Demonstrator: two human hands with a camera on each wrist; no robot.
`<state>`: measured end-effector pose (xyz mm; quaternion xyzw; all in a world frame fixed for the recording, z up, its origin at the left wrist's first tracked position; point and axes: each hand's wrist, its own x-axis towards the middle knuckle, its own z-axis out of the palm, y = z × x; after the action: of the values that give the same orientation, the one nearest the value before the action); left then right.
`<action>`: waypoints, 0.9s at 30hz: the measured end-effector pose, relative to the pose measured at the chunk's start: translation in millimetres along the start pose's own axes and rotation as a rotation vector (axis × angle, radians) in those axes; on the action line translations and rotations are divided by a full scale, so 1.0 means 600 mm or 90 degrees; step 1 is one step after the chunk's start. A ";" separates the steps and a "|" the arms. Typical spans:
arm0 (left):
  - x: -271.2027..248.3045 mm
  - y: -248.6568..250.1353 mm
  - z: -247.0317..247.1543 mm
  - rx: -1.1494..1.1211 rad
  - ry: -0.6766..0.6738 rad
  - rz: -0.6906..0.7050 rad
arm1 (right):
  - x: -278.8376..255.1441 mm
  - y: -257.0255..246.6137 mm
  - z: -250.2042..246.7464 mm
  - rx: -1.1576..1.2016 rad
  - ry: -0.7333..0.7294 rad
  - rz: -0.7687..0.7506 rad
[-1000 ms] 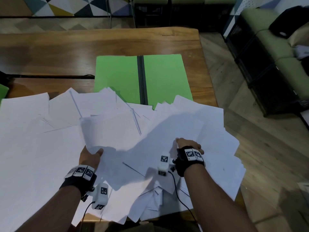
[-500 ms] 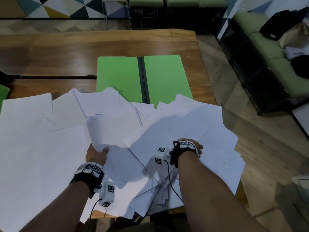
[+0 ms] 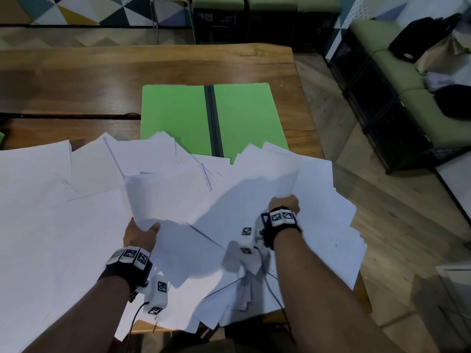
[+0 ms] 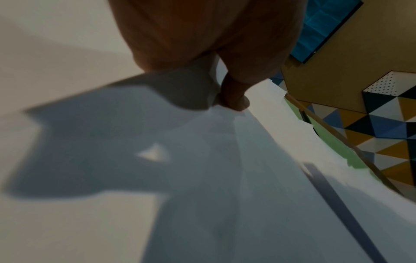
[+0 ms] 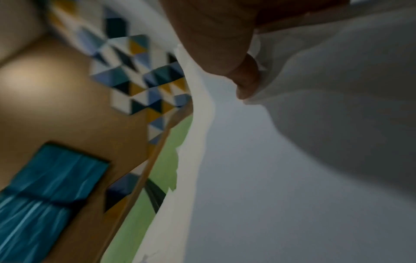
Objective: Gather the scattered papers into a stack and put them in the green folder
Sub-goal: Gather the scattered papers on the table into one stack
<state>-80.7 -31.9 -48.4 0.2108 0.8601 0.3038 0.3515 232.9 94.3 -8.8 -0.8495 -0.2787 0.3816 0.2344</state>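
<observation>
So a huge mess of loose white paper sheets [image 3: 63,212] is spread over the near half of the brown wooden table [image 3: 102,80], from about 9 o'clock across to 3 o'clock. Around 7 o'clock the left hand [image 3: 139,234] is seen pinching the near edge of a curled white sheet [image 3: 163,197], thumb on top, so that sheet is lifted off the pile. Over at roughly 5 o'clock the right hand [image 3: 284,203] is curled around the edge of another raised white sheet [image 3: 257,189]; the grip is confirmed by the right wrist view, where the thumb [image 5: 245,83] is tucked against the paper. The bright green open folder [image 3: 178,115] is laid flat at 12 o'clock, its dark spine down the middle, with its near edge partly covered by the papers. Gathering looks barely started, honestly: only a couple of sheets are in hand and nothing is stacked yet. Next, the two held sheets probably need to be brought together and squared up, then more sheets swept in from the far left. Sliding sheets off the near table edge should be watched for.
</observation>
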 end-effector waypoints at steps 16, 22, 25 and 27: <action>0.006 -0.003 0.000 0.033 0.009 0.012 | 0.139 0.005 -0.221 -0.571 -0.358 -0.348; 0.007 -0.006 -0.001 0.035 0.007 0.005 | 0.138 0.047 -0.130 -0.708 -0.262 -0.502; 0.007 -0.006 0.001 0.036 0.016 0.004 | 0.134 0.069 -0.123 -0.659 -0.172 -0.528; 0.006 -0.004 0.001 0.037 0.018 0.001 | 0.126 0.079 -0.121 -0.654 -0.149 -0.498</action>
<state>-82.9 -31.4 -52.0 0.2174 0.8731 0.2824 0.3327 345.6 95.5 -33.4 -0.6419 -0.7378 0.1764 -0.1116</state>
